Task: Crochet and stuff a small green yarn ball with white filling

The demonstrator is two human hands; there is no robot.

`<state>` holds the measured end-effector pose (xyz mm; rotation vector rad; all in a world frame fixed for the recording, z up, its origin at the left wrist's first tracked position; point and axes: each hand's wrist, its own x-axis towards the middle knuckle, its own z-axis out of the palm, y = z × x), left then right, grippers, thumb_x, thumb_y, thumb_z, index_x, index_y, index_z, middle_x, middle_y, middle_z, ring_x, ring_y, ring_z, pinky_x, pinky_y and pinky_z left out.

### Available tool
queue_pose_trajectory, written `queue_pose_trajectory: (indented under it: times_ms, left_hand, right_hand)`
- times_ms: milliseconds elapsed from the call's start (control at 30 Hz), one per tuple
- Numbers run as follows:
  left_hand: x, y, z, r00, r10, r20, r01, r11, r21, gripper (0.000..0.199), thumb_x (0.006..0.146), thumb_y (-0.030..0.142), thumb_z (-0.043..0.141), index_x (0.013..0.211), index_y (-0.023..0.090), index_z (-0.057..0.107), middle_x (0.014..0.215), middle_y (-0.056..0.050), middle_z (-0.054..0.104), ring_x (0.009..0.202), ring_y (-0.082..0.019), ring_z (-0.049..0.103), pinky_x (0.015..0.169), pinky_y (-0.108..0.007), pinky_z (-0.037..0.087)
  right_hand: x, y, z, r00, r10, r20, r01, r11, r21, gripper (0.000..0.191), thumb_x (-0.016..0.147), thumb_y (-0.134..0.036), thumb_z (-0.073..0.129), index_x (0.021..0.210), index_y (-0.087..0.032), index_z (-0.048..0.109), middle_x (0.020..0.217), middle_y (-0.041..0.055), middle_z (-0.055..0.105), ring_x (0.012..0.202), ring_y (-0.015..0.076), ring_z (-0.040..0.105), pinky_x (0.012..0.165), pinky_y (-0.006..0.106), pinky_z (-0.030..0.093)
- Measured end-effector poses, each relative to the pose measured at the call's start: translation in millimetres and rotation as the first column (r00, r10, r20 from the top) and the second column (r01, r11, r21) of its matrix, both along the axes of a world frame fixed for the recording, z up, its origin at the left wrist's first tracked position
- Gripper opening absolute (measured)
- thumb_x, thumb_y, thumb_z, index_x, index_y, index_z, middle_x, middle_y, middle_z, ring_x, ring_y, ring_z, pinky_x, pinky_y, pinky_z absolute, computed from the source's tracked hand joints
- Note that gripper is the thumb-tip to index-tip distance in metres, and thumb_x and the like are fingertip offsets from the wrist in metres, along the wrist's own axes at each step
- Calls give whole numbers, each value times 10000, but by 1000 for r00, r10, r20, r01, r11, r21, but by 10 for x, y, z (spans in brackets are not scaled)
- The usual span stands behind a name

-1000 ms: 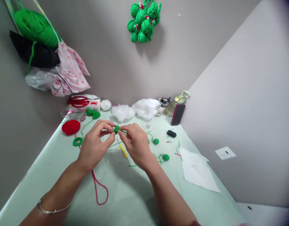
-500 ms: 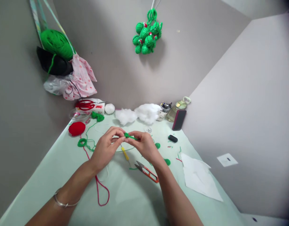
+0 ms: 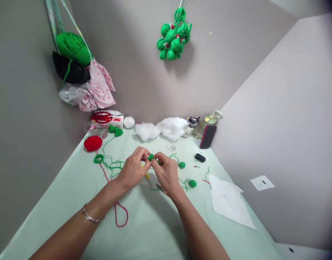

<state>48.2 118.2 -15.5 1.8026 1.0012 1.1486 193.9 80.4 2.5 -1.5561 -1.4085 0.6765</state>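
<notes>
Between the fingertips of both hands is a small green crochet piece (image 3: 150, 157), mostly covered by the fingers. My left hand (image 3: 135, 167) pinches it from the left, and my right hand (image 3: 166, 172) pinches it from the right. Under the hands lies a yellow-handled crochet hook (image 3: 147, 176), partly hidden. The thread snips (image 3: 161, 188) show only their dark blade tips beside my right wrist. Two small green crocheted balls, one upper (image 3: 181, 165) and one lower (image 3: 192, 183), rest to the right with yarn tails.
Left on the table are a red yarn ball (image 3: 92, 143) and a green yarn ring (image 3: 98, 159). White stuffing (image 3: 171, 129), a phone (image 3: 208, 137) and a bottle (image 3: 205, 124) line the back. White cloth (image 3: 228, 202) lies right. Green crocheted pieces (image 3: 174, 36) hang above.
Both hands have turned and drawn closer around the green piece, with the right hand's fingers more curled. My right forearm now covers most of the snips. The view has shifted slightly.
</notes>
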Motion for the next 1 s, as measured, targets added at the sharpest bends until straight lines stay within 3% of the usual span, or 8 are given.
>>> queue_pose_trajectory:
  times_ms: [167, 400, 600, 733, 800, 867, 933, 1000]
  left_hand:
    - [-64, 24, 65, 996, -87, -11, 86, 995, -56, 71, 942, 277, 502, 885, 236, 489, 950, -24, 626, 885, -179, 661, 800, -320, 579]
    - [-98, 75, -17, 969, -61, -240, 56, 998, -26, 101, 856, 149, 486, 849, 247, 463, 933, -23, 554, 860, -211, 561, 829, -369, 478]
    - [-352, 158, 10, 854, -301, -425, 245, 952, -182, 63, 841, 210, 576, 786, 234, 557, 810, 7, 617, 717, -196, 573, 667, -308, 402]
    - [-533, 198, 75, 824, -333, -460, 250, 940, -232, 65, 864, 300, 615, 842, 238, 620, 873, -18, 670, 796, -226, 617, 714, -319, 412]
    - [-591, 201, 120, 827, -322, -461, 233, 943, -239, 92, 883, 331, 608, 870, 242, 625, 915, -31, 684, 826, -238, 628, 730, -326, 421]
    - [-629, 188, 175, 833, -312, -457, 223, 945, -238, 107, 898, 347, 601, 877, 245, 628, 939, -35, 693, 834, -240, 636, 739, -328, 430]
    - [-655, 164, 241, 840, -305, -449, 220, 948, -232, 112, 906, 340, 597, 854, 246, 629, 925, -29, 696, 819, -234, 639, 736, -326, 436]
    - [-676, 140, 306, 852, -291, -436, 214, 952, -217, 120, 903, 330, 604, 820, 246, 629, 897, -19, 697, 797, -227, 643, 723, -321, 445]
  right_hand:
    - [29, -14, 0, 997, 57, 53, -56, 998, -27, 220, 862, -393, 604, 746, -217, 668, 545, -67, 423, 522, 121, 341, 540, 266, 242]
    - [-4, -9, -172, 973, 155, 170, -141, 986, -92, 219, 917, -320, 534, 808, -206, 686, 557, -60, 479, 518, 123, 402, 530, 248, 274]
    - [326, 83, -74, 822, 473, 316, -407, 877, -255, 115, 899, -269, 672, 858, -211, 763, 659, -43, 639, 589, 123, 572, 573, 215, 429]
    - [492, 489, 84, 753, 413, 512, -357, 910, -210, 243, 908, -201, 707, 1145, -212, 760, 1079, 106, 735, 918, 226, 702, 889, 372, 543]
    - [432, 827, 108, 742, 315, 592, -301, 945, -126, 378, 925, -177, 694, 1301, -211, 686, 1296, 173, 666, 1224, 316, 623, 1070, 501, 482]
    - [299, 1188, 68, 736, 242, 632, -264, 963, -61, 517, 927, -197, 717, 1428, -214, 589, 1477, 198, 556, 1391, 354, 504, 1143, 555, 433]
    - [158, 1501, -27, 743, 184, 644, -225, 974, -19, 617, 899, -212, 769, 1469, -172, 536, 1550, 219, 485, 1440, 375, 457, 1154, 575, 433]
    - [72, 1725, -144, 760, 146, 633, -191, 982, 3, 506, 946, -298, 736, 1409, -171, 577, 1485, 173, 556, 1330, 338, 573, 1080, 563, 513]
